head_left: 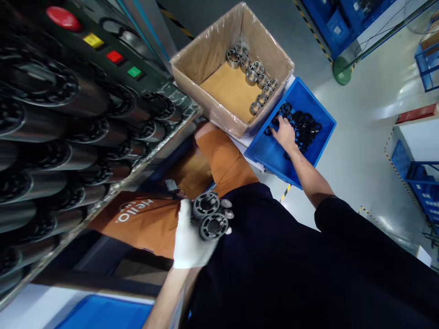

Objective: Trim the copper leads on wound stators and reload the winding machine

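My left hand (194,242), in a white glove, cradles two dark ring-shaped bearing cages (213,226) with slotted rims, held side by side above my lap. Its fingertips curl round their far side. To the right, my bare right hand (285,133) reaches into a blue plastic bin (270,157), with thumb and fingers at a black bearing cage (276,120). More black bearing cages (305,125) lie heaped beside that hand. Beyond the bin's edge stands a plastic-lined cardboard box (219,103) with several shiny metal bearing rings (252,76) on its brown sheet.
Many steel bearing rings (55,183) stand on the machine table at left, bounded by a metal edge (137,171). A control panel with a red button (63,18) is above them. Another blue bin (106,313) sits at lower left. A round green stand base (341,71) rests on the floor.
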Tool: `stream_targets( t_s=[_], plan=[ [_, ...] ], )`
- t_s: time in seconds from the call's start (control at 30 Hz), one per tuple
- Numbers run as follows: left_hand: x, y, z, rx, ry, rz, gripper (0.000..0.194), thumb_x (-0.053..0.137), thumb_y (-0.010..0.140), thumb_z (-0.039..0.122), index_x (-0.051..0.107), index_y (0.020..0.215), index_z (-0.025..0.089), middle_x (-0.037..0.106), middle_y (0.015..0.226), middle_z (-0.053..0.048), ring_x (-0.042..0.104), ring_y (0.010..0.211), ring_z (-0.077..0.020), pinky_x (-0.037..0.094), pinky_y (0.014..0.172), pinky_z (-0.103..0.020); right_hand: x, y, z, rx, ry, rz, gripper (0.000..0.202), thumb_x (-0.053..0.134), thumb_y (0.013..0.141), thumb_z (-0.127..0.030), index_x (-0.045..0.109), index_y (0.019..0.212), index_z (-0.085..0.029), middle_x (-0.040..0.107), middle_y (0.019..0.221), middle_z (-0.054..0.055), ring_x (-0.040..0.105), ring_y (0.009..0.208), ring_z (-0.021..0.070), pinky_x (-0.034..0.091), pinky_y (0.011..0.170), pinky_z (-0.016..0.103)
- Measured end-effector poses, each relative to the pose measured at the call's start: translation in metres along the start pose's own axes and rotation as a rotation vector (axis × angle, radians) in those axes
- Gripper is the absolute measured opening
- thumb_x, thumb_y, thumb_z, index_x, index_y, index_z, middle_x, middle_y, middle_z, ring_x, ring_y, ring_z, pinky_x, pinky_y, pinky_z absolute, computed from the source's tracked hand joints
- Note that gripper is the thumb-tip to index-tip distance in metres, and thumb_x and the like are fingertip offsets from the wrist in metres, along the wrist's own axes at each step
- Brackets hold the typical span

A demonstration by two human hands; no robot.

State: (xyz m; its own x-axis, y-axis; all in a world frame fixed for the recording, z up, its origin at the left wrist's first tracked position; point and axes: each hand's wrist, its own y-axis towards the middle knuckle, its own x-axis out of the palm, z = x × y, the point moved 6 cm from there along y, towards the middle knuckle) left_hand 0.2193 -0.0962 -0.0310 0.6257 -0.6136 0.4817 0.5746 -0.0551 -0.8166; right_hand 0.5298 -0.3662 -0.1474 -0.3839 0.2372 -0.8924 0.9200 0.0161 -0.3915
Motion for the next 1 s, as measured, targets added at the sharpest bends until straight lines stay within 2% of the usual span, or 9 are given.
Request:
stream_targets(
  t_s=[0.13,0.3,0.43,0.53,0.63,0.7,0.8,0.9,1.0],
  plan=[
    [0.014,-0.003,0.002,0.054,-0.026,0.024,0.053,0.077,0.091,0.087,0.088,0.099,0.036,0.086,0.09,-0.002,0.083,0.08,-0.0326,0.051,0.041,-0.031,0.025,0.026,0.004,0.093,-0.03,-0.055,0.061,0.077,0.103,-0.029,0.061,0.159,-0.01,0.079,0.144,0.025,0.075,0.133,0.0398,0.061,0.119,0.055],
    [0.013,0.0,-0.004,0.061,-0.08,0.012,0.05,0.081,0.087,0.085,0.087,0.096,0.036,0.084,0.083,0.0,0.076,0.067,-0.0286,0.046,0.037,-0.031,0.025,0.03,0.01,0.099,-0.036,-0.032,0.049,0.072,0.102,-0.023,0.067,0.151,-0.014,0.08,0.142,0.024,0.076,0.132,0.0374,0.06,0.119,0.053],
    [0.002,-0.001,-0.004,0.081,-0.067,0.055,0.047,0.077,0.091,0.084,0.087,0.094,0.038,0.084,0.083,0.002,0.082,0.08,-0.0328,0.047,0.038,-0.033,0.007,0.009,0.02,0.055,0.013,0.037,0.046,0.074,0.099,-0.022,0.07,0.144,-0.014,0.084,0.13,0.019,0.078,0.127,0.0369,0.06,0.12,0.053],
    [0.0,-0.004,0.001,0.118,-0.075,0.063,0.048,0.076,0.091,0.085,0.087,0.092,0.039,0.083,0.081,0.002,0.084,0.088,-0.0354,0.047,0.038,-0.034,-0.014,-0.019,0.029,0.018,0.099,0.1,0.034,0.064,0.106,-0.027,0.071,0.137,-0.016,0.085,0.114,0.014,0.081,0.114,0.0324,0.064,0.114,0.051],
    [0.004,-0.004,0.008,0.172,-0.082,0.045,0.047,0.074,0.092,0.085,0.088,0.093,0.04,0.081,0.079,0.001,0.084,0.098,-0.0398,0.061,0.05,-0.044,-0.033,-0.052,0.028,-0.034,0.21,0.145,0.035,0.05,0.115,-0.041,0.069,0.136,-0.019,0.084,0.117,0.012,0.081,0.104,0.0253,0.071,0.096,0.043],
    [0.009,-0.004,0.014,0.216,-0.072,0.01,0.045,0.075,0.094,0.083,0.088,0.098,0.04,0.081,0.079,0.0,0.083,0.103,-0.0407,0.07,0.064,-0.051,-0.043,-0.077,0.011,-0.135,0.384,0.167,0.036,0.054,0.113,-0.05,0.07,0.131,-0.022,0.083,0.12,0.01,0.079,0.095,0.0208,0.072,0.081,0.037],
    [0.02,-0.004,0.025,0.316,-0.056,-0.067,0.045,0.081,0.092,0.079,0.086,0.101,0.035,0.079,0.077,-0.003,0.084,0.102,-0.0388,0.074,0.081,-0.053,-0.055,-0.12,-0.044,-0.407,0.76,0.195,0.03,0.074,0.103,-0.053,0.074,0.112,-0.024,0.084,0.109,0.005,0.075,0.077,0.0157,0.068,0.065,0.03],
    [0.032,-0.008,0.036,0.424,-0.033,-0.119,0.052,0.086,0.09,0.08,0.085,0.106,0.031,0.078,0.078,-0.004,0.084,0.102,-0.0356,0.073,0.093,-0.051,-0.071,-0.171,-0.115,-0.652,0.903,0.234,0.019,0.083,0.097,-0.042,0.075,0.098,-0.025,0.084,0.103,0.002,0.079,0.085,0.0172,0.068,0.068,0.03],
    [0.035,-0.016,0.045,0.567,-0.029,-0.047,0.054,0.09,0.089,0.078,0.087,0.106,0.027,0.082,0.092,-0.005,0.083,0.108,-0.0309,0.071,0.102,-0.044,-0.089,-0.215,-0.175,-0.744,0.883,0.181,0.007,0.082,0.094,-0.029,0.076,0.095,-0.026,0.082,0.097,0.001,0.081,0.092,0.0202,0.071,0.074,0.034]
  ],
)
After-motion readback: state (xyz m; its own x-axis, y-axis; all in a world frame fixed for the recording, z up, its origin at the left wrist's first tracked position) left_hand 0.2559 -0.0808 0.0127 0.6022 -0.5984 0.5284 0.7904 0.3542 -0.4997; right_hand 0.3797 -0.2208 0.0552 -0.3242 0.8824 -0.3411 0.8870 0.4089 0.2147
